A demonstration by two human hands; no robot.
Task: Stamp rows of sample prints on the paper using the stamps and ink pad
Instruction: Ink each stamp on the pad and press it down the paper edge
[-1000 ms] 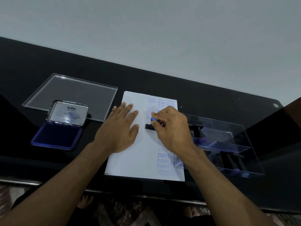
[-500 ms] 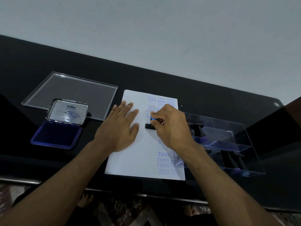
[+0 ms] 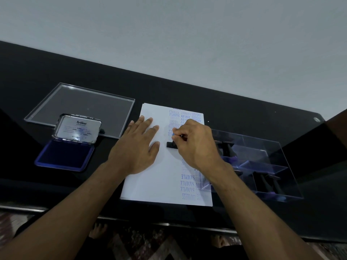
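Your left hand (image 3: 136, 147) lies flat on the paper (image 3: 159, 177), fingers straight and slightly spread, pinning the sheet's left half; your right hand (image 3: 195, 145) curls its fingers and thumb around a black stamp (image 3: 171, 145), whose base sits on the sheet mid-page, just below a column of blue prints; more prints run along the sheet's right side. To your left the ink pad (image 3: 64, 155) lies open, lid raised; to your right a clear tray (image 3: 277, 166) holds other stamps; farther back-left lies a clear lid (image 3: 80, 104).
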